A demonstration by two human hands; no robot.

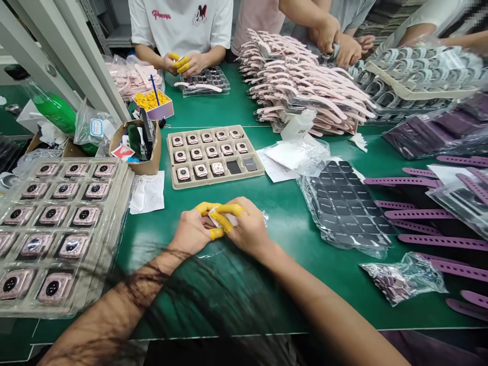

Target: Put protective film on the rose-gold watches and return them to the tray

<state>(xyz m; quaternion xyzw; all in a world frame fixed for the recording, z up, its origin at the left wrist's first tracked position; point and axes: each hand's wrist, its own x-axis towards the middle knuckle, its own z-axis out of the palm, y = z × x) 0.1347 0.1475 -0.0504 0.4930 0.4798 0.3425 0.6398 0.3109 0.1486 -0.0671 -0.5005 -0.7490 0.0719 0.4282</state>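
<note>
We are seeing the left hand (193, 230) and the right hand (248, 227) meeting over the near middle of the green table (284, 208), both grasping one small white thing (233, 220) at their fingertips; the fingers are hiding most of it, so we are leaving its kind unsaid. We are counting at least four yellow finger covers (224, 222) on these hands. Just beyond them, one tray (206, 184) is offering fifteen compartments in three rows of five: thirteen are holding pink watch cases (211, 151), and two at the near right are showing dark squares (249, 164). On the left, we are counting fourteen cases in one larger tray (121, 203), which the view is cutting off. One cardboard box (147, 166) and one green bottle (57, 109) are standing at the far left. On the right, one bagged dark sheet (343, 201) is lying near one small bag (394, 284) of purple pieces. On the far side, one co-worker (183, 30) is wearing a white shirt.
</note>
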